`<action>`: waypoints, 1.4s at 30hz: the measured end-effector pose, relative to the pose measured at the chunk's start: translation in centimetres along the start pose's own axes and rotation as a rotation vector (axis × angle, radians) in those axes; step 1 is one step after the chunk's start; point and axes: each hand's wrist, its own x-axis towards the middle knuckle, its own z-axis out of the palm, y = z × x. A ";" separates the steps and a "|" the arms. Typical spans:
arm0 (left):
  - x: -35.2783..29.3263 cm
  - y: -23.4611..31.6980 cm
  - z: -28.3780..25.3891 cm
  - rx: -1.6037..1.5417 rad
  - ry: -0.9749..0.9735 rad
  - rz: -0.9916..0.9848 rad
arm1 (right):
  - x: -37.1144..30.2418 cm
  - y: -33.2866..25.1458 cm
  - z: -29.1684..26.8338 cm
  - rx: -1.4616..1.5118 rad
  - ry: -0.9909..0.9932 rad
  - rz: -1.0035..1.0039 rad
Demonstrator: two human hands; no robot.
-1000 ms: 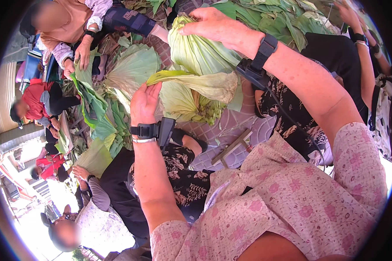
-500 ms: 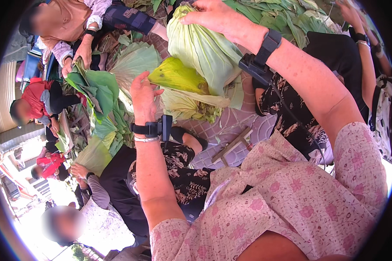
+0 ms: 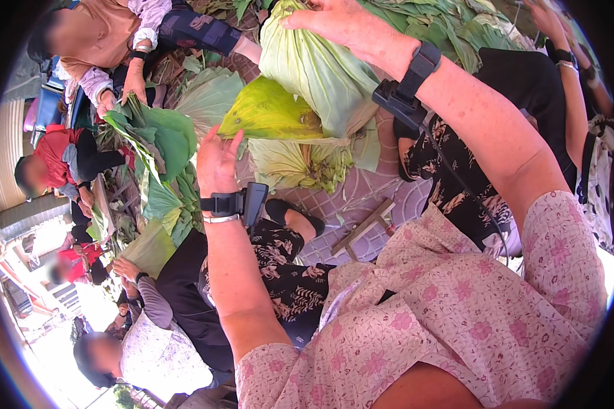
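Note:
My right hand [image 3: 353,26] grips the gathered top of a bundle of large pale-green leaves [image 3: 320,75], which look like lotus leaves, held up in front of me. Below and left of it spreads a yellow-green leaf [image 3: 269,112] with brown specks. Its left edge meets the raised fingers of my left hand [image 3: 216,163], which seem to pinch it between thumb and fingers. Under these leaves, a wilted yellowish leaf [image 3: 297,163] with crumpled brown edges hangs or lies; I cannot tell which.
Left of my hand, a co-worker's hands [image 3: 135,82] hold dark green leaves [image 3: 160,133]. More leaves [image 3: 443,34] are heaped at the far right. A small wooden stool [image 3: 363,227] stands on the paving [image 3: 389,187]. Other people sit close on both sides.
My left hand has moved slightly left and down, and the yellow-green leaf's edge has come with it, showing more of the leaf. My right hand has stayed nearly still on the bundle.

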 end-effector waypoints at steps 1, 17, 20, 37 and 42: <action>0.1 0.0 -0.2 -0.046 0.006 -0.024 | -0.2 -0.3 0.0 0.037 -0.007 0.054; 1.7 -0.1 -1.5 -0.164 0.016 0.159 | 0.3 -2.1 -2.4 -0.088 0.165 0.010; 1.3 -0.3 -0.9 -0.045 0.016 0.367 | 0.7 -2.3 -3.4 -0.145 0.232 -0.001; 3.1 -20.5 -2.6 1.096 -0.372 0.754 | 1.0 -3.6 -4.6 0.001 0.263 0.054; 2.8 -21.5 -3.6 1.179 -0.384 0.676 | 0.6 -4.5 -3.9 -0.005 0.248 0.111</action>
